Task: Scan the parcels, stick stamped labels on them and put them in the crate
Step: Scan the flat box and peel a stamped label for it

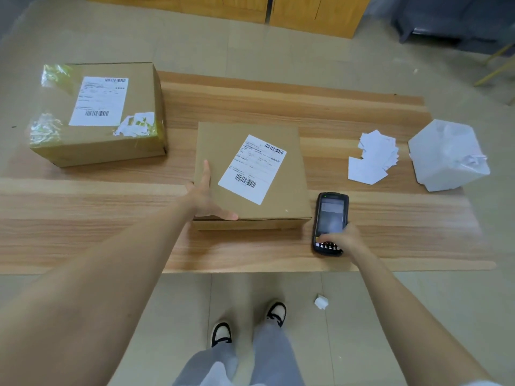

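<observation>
- Wooden bench [97, 238]: parcel [281, 210] mid, near front edge.
- Left grip [204, 199]: flat, fingers straight, on parcel's near-left corner.
- Right grip [344, 240]: curled round scanner [331, 213].

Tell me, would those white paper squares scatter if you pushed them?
Probably. The paper squares lie loose and fanned out, so a push would likely spread them. They look thin, so one would probably flop when lifted.

parcel label [252, 168] print: unreadable | scanner [330, 222] screen: blurred | cabinet [317, 12]: cut off at top
</observation>
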`<act>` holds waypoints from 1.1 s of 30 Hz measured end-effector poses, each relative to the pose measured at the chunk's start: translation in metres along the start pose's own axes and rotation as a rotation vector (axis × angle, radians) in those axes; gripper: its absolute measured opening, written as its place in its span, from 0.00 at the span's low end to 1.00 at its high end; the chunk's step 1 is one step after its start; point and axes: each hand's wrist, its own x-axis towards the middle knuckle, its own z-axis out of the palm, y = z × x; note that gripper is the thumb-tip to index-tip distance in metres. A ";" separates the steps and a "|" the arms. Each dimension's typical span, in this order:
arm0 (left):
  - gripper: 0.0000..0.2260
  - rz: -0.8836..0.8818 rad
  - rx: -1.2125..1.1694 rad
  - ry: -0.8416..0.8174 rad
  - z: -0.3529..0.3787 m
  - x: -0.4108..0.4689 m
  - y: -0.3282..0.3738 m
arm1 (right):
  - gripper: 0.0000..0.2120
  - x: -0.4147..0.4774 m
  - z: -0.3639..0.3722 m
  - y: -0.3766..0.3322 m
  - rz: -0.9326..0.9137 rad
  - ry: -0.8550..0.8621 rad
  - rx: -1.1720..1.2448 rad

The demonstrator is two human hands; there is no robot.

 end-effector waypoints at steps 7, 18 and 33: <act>0.66 -0.028 -0.032 0.025 0.001 0.018 0.014 | 0.49 0.039 -0.052 -0.034 -0.021 0.101 -0.028; 0.52 -0.136 0.136 0.433 0.004 0.061 0.093 | 0.32 0.147 -0.098 -0.103 -0.231 0.288 -0.428; 0.32 0.121 0.183 0.534 0.046 0.070 0.165 | 0.14 0.177 -0.113 -0.091 -0.384 0.380 -0.494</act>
